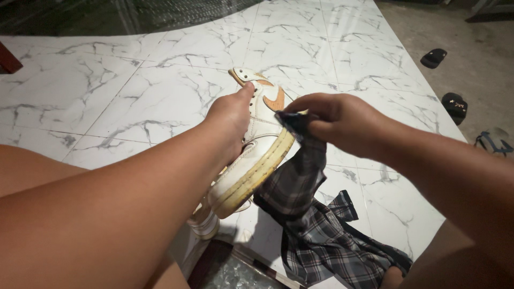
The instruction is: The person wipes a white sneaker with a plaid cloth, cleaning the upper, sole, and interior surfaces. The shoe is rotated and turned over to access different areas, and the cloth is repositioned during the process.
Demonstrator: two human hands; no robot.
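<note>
**Shoe held on its side, cloth pinched at the sole**

The shoe [257,150] is the landmark: a white sneaker with an orange side mark and a yellowed sole, lifted over the marble-tiled floor [134,91]. Left of it, the left hand [231,124] is clamped round its upper, thumb stretched toward the heel end, holding it with the sole turned right. At the shoe's right edge, the right hand [334,120] has its fingertips pressed together, pinching a bunched corner of the plaid cloth [316,230] against the sole rim; the rest of the cloth hangs below the shoe.

Judged from this, good wiping would need a firm left hold and short strokes along the rim.

Far right of the shoe lie dark sandals [454,105].
</note>
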